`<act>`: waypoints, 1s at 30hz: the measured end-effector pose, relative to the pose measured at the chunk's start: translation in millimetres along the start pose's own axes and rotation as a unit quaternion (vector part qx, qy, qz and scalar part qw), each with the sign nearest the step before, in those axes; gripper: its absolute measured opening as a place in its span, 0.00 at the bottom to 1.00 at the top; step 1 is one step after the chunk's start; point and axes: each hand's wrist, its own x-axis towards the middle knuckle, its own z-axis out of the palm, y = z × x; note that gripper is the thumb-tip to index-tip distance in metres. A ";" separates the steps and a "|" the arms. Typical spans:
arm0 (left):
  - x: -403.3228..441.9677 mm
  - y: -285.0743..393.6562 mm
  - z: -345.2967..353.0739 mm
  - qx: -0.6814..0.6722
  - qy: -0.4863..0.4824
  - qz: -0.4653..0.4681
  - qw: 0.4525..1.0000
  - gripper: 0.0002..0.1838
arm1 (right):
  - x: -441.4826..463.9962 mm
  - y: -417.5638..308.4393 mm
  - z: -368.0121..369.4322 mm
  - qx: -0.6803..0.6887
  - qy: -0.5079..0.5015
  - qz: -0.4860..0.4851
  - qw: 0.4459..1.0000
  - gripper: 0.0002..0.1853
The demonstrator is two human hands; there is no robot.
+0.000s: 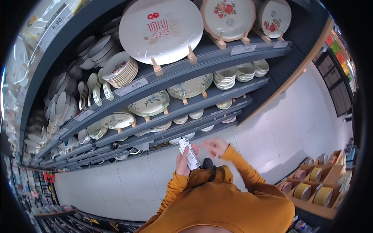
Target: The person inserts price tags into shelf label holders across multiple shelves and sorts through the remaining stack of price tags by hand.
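Observation:
Several white price labels are gripped in a stack by my left hand, its thumb lying across them. The top label reads 4.50. Just to the right, my right hand is in the air, its fingers pointing toward the labels with a small gap between. Motion smears those fingers, and I cannot make out anything in them. A small dark round object sits below the hands, close to my chest.
Ahead runs a grey shelf unit with a large white platter, stacked bowls, white spoons and flowered plates. A wooden display with yellow and pink round items stands at right. Pale tiles cover the floor.

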 end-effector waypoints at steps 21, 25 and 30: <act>12.4 16.2 22.4 0.059 -0.145 -0.025 0.987 0.18 | 11.4 -254.1 -184.0 -0.304 0.340 -0.345 0.821 0.10; 33.2 -0.7 52.6 0.005 -0.110 0.005 0.994 0.23 | -26.1 -207.4 -136.7 -0.085 0.295 -0.265 0.914 0.09; 56.8 -47.2 103.7 -0.042 -0.086 -0.001 0.995 0.20 | -21.5 -43.6 -97.6 0.043 0.148 -0.013 0.988 0.13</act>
